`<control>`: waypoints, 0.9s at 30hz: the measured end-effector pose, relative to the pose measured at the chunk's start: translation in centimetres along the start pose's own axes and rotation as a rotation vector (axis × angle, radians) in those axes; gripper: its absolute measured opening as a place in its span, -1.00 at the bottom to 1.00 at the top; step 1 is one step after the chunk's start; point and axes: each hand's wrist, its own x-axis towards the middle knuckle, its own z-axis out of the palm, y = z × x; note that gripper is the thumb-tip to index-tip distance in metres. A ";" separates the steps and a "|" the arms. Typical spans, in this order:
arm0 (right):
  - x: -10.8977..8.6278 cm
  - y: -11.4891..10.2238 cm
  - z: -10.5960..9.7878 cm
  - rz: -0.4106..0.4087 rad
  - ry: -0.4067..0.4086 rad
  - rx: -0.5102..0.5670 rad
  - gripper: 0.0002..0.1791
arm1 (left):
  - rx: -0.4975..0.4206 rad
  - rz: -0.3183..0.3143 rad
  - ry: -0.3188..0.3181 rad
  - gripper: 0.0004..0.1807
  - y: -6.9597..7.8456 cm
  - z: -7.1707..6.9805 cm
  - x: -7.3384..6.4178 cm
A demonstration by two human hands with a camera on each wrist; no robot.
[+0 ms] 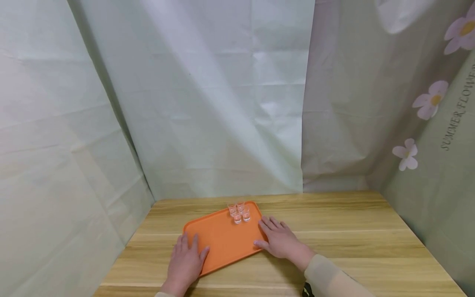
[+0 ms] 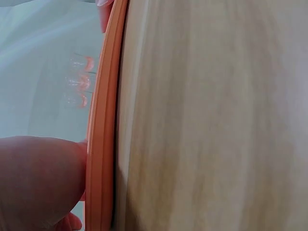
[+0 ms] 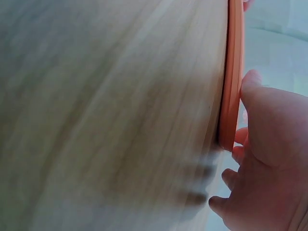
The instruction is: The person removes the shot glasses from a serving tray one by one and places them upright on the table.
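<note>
An orange tray (image 1: 222, 243) lies at a slant on the wooden table. Several small clear glasses (image 1: 237, 217) stand bunched near its far right corner; the left wrist view catches them faintly beyond the tray's rim (image 2: 102, 130). My left hand (image 1: 184, 262) rests on the tray's left end, fingers extended and thumb spread over the surface. At the right end, my right hand (image 1: 281, 240) touches the edge with straight fingers and its thumb on the near rim. In the right wrist view, some fingers of that hand (image 3: 274, 139) reach past the tray's corner.
The wood-grain table (image 1: 345, 243) extends on both sides of the tray. Pale cloth (image 1: 222, 103) hangs behind it and along the left and right sides, with printed flowers (image 1: 430, 100) on the right.
</note>
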 end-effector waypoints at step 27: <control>-0.5 0.0 0.5 0.005 -0.011 -0.067 -0.13 | -0.079 0.020 -0.093 -0.24 -1.9 0.3 0.2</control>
